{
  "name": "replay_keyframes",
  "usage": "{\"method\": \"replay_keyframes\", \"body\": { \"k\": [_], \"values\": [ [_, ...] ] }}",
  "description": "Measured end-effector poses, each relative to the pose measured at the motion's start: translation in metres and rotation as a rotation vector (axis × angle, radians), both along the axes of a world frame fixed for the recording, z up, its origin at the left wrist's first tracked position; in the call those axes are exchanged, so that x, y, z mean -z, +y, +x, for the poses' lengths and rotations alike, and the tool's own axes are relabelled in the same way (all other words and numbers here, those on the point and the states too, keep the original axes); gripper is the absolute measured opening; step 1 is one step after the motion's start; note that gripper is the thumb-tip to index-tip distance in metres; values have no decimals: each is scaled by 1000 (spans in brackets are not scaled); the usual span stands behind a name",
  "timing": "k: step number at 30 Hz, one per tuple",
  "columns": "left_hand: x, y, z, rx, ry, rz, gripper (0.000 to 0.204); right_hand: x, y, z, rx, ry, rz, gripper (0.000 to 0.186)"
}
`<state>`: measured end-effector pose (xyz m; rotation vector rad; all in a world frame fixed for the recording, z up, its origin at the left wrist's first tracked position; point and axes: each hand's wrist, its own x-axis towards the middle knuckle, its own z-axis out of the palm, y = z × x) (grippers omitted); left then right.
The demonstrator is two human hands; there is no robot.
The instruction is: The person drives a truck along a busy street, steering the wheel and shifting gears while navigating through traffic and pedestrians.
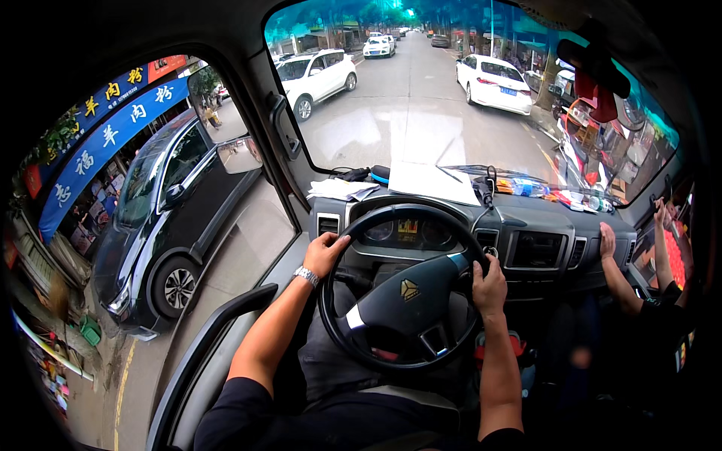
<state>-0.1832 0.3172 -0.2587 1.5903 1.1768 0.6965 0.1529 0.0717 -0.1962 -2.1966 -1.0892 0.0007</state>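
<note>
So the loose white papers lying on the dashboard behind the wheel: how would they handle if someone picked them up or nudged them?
The white papers look thin and unevenly stacked, so they would probably flop and fan apart when lifted. They appear light, resting loose on the smooth dashboard, so a push would likely slide them. Both hands are on the steering wheel, not the papers.

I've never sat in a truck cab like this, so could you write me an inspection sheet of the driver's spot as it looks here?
Surface: dashboard, grey, instrument dials behind the wheel.
Job's things: steering wheel, black, rotated off level.
Clutter: papers, small coloured items by the windscreen.
Hands: left hand grips the rim upper left; right hand grips the right rim.
Cables: black cable on the dashboard.
Surroundings: dark car outside the left window; white cars ahead; passenger's hand on the dashboard.
</note>
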Motion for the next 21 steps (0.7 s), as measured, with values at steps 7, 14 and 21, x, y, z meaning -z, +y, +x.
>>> {"method": "replay_keyframes", "body": {
  "k": [7, 14, 21],
  "values": [
    [1, 4, 2, -13, 11, 25, 51, -5, 3, -2, 3, 4, -42, 40],
    [-2, 7, -2, -24, 1, 21, 55, -6, 5, -4, 7, 2, -12, 42],
    [8, -3, -18, -83, 82, 110, 53, 3, 10, -13, 12, -47, -12, 40]
  ]
}}
